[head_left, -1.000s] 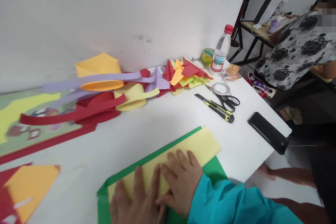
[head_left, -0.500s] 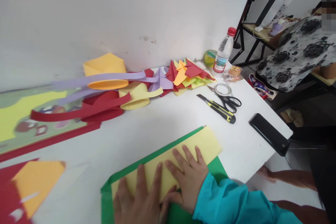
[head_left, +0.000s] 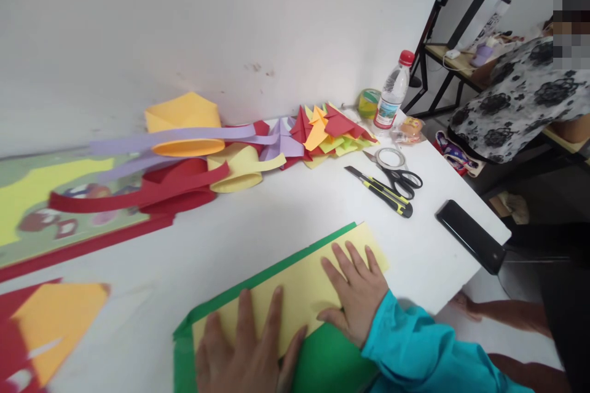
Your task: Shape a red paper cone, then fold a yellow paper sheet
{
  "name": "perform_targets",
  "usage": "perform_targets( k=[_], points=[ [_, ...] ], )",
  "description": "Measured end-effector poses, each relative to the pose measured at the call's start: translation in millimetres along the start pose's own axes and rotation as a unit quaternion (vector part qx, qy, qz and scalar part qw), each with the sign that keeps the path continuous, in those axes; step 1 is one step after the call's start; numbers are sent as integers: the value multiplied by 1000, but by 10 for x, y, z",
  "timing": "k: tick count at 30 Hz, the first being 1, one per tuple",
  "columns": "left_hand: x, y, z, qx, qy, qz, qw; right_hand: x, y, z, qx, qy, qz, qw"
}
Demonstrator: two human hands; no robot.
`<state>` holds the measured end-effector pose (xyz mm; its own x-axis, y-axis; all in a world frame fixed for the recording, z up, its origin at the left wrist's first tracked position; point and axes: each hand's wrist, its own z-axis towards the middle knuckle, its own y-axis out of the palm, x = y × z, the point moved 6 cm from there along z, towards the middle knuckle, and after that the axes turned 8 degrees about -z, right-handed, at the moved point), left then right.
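Observation:
A pale yellow paper strip point(head_left: 306, 301) lies slantwise over a green paper sheet point(head_left: 329, 356), whose narrow raised or folded edge runs along the strip's far side. My left hand point(head_left: 246, 344) rests flat on the strip's near-left part with its fingers apart; its wrist is out of view. Farther right, my right hand point(head_left: 357, 288), in a turquoise sleeve, lies on the strip with spread fingers, its thumb near the strip's lower edge. Neither hand grips anything.
Beyond the papers lie a yellow-black utility knife point(head_left: 385, 195), scissors point(head_left: 403, 181), a tape roll point(head_left: 391, 158) and a black phone point(head_left: 470, 236). A bottle point(head_left: 391, 98) and folded coloured papers point(head_left: 322, 132) line the wall. At right stands a person in a patterned top point(head_left: 520, 98).
My right hand has slid rightward along the yellow strip, away from my left hand, fingers still spread. My left hand stays almost in place on the paper.

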<state>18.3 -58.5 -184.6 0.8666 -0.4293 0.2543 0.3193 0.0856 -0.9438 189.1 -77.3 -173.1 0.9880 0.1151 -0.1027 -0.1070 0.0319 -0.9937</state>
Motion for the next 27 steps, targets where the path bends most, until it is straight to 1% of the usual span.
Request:
perform_targets(
  k=[4,9,15,17,22,27],
  points=[
    [40,-20,12,-5,8,6,1000,77,21,-14,-2,12,-15,1000],
    [46,-38,21,-16,-14,13,1000,144,27,-33,11,24,-33,999],
    [26,-18,27,-69,-55,30,996,238,22,-54,15,42,-57,997],
    [15,-11,23,-79,-65,29,994,244,25,-56,14,43,-62,997],
    [2,-4,14,-58,-56,14,997,279,62,-71,20,58,-77,995],
    [15,-4,11,-26,-30,1,999,326,65,-90,33,72,-97,992]
  ],
)
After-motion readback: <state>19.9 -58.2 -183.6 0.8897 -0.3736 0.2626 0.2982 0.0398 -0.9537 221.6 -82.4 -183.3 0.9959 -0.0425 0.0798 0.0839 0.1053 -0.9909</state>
